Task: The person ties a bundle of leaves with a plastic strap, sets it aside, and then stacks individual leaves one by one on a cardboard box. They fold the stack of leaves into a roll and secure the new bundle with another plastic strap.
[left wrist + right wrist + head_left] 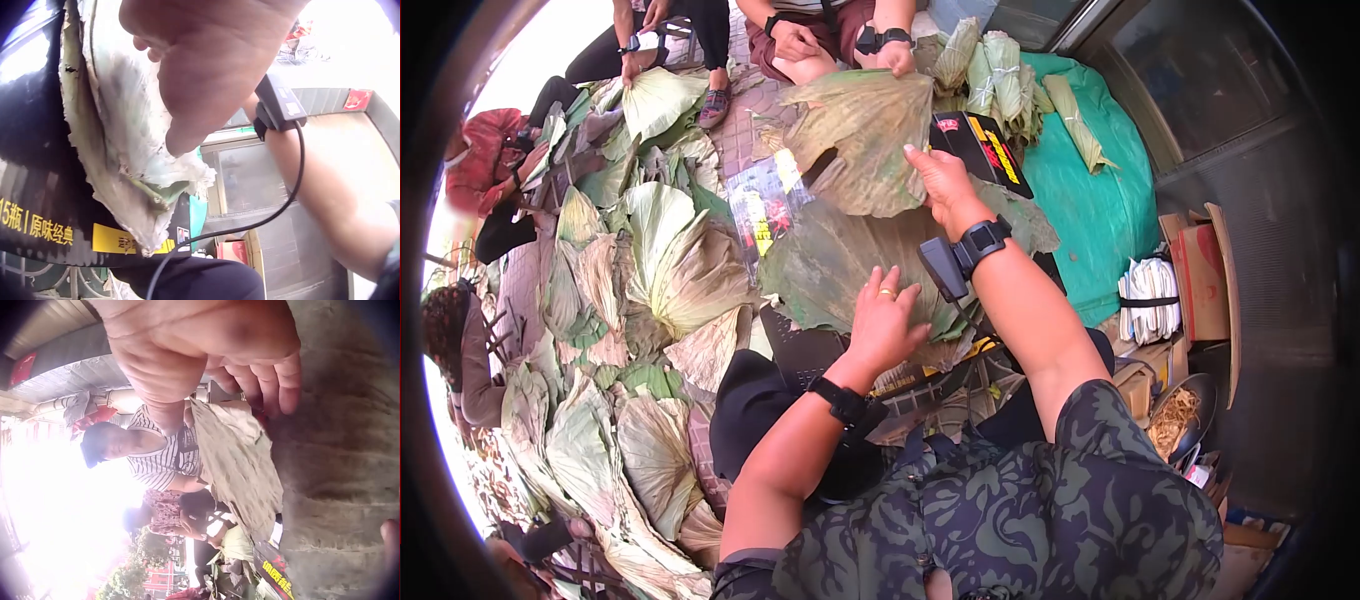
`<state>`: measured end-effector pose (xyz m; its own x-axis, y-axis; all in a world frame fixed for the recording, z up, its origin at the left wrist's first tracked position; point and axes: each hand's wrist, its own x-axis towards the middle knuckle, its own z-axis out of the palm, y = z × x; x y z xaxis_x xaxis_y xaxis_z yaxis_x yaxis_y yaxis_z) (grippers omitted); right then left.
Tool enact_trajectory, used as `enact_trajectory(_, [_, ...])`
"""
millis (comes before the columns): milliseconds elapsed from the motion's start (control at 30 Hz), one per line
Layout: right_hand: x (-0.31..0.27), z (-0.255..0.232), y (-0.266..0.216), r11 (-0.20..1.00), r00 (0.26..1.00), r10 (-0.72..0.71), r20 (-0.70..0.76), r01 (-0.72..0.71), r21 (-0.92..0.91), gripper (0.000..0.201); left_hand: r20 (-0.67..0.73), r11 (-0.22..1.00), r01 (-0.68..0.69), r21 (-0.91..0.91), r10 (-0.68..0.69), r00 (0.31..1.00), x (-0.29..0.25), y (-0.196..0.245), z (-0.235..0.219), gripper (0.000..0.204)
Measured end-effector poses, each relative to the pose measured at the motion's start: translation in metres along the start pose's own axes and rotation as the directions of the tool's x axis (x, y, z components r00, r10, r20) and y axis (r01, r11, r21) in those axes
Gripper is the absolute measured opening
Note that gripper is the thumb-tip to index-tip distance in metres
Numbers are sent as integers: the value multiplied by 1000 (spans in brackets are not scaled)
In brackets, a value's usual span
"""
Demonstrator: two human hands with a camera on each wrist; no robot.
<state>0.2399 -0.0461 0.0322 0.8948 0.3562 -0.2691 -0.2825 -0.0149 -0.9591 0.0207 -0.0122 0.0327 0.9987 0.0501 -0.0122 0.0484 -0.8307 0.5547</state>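
My right hand pinches the right edge of a large dried brown lotus leaf, thumb on its near face. The leaf is raised and has a dark split on its left side. Across from me, another person's hand is at its top corner. My left hand, a ring on one finger, lies with spread fingers low over a greenish-brown stack of lotus leaves. That stack shows layered, ragged edges in the left wrist view. Beneath it is a black printed box.
Many dried leaves cover the ground on the left, where other people sit. Tied leaf bundles stand at the back beside a green tarp. On the right are cartons and a strapped white stack.
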Motion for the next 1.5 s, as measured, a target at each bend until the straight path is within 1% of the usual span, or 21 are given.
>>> enact_trajectory(33, [9,9,3,998,994,-63,-87,63,-9,32,-23,994,32,-100,-35,999,1,-1,-1,56])
enact_trajectory(233, [-11,23,-5,955,998,57,-21,-48,292,26,-3,826,76,-559,-93,996,13,-11,-4,54])
enact_trajectory(300, [-38,25,-13,935,998,60,-6,-54,352,22,-14,333,59,-941,-212,977,18,-18,15,56])
enact_trajectory(333, [-53,24,-12,909,998,57,15,-58,413,17,-8,331,63,-941,-208,978,18,-17,11,56])
enact_trajectory(400, [-79,20,-4,896,998,64,18,-65,440,14,275,-190,222,-956,-328,904,15,-17,1,53])
enact_trajectory(433, [-94,18,2,900,997,72,20,-74,429,13,348,-343,257,-904,-238,907,14,-23,-4,42])
enact_trajectory(467, [-110,16,9,904,996,83,21,-84,419,13,360,-344,271,-899,-231,904,12,-21,-4,42])
enact_trajectory(533, [-136,8,24,901,993,105,52,-117,417,12,193,-450,-3,-893,-387,902,8,-9,-15,34])
enact_trajectory(600, [-155,-9,28,875,952,280,122,-306,375,19,198,-376,21,-926,-439,877,1,-20,-12,30])
enact_trajectory(667, [-153,-28,34,847,960,263,92,-275,454,30,325,-289,185,-939,-577,749,-4,-24,-19,29])
enact_trajectory(733, [-137,-47,31,706,910,409,68,-363,607,38,300,-209,217,-953,-580,757,-11,-26,-26,25])
enact_trajectory(833, [-108,-60,35,787,911,409,46,-378,488,39,241,119,324,-938,-448,861,-17,-46,-24,23])
enact_trajectory(867, [-103,-60,37,827,899,437,-4,-400,395,39,241,117,325,-938,-454,858,-18,-49,-22,23])
enact_trajectory(967, [-97,-49,30,876,923,385,-27,-355,327,27,233,235,383,-893,-487,842,-19,-41,-39,20])
enact_trajectory(1033, [-89,-43,37,965,978,154,-141,-118,236,24,201,431,442,-787,-498,844,-14,-49,-46,19])
enact_trajectory(1067, [-91,-46,40,964,977,160,-141,-124,236,24,205,428,447,-786,-501,841,-12,-54,-51,19])
enact_trajectory(1167, [-121,-56,40,972,978,-8,-210,57,229,10,-161,355,48,-934,-536,829,-3,-62,-52,13])
enact_trajectory(1300, [-157,-62,59,951,932,268,-245,-215,222,14,63,91,143,-986,-587,807,4,-73,-47,25])
enact_trajectory(1333, [-160,-61,61,949,930,272,-247,-217,228,14,66,94,149,-984,-587,807,5,-80,-38,25])
enact_trajectory(1400, [-166,-61,65,960,923,250,-291,-197,200,13,30,301,220,-928,-527,849,6,-87,-24,29])
enact_trajectory(1500, [-162,-69,81,991,945,126,-302,-110,72,13,1,302,185,-935,-520,854,8,-88,-19,35])
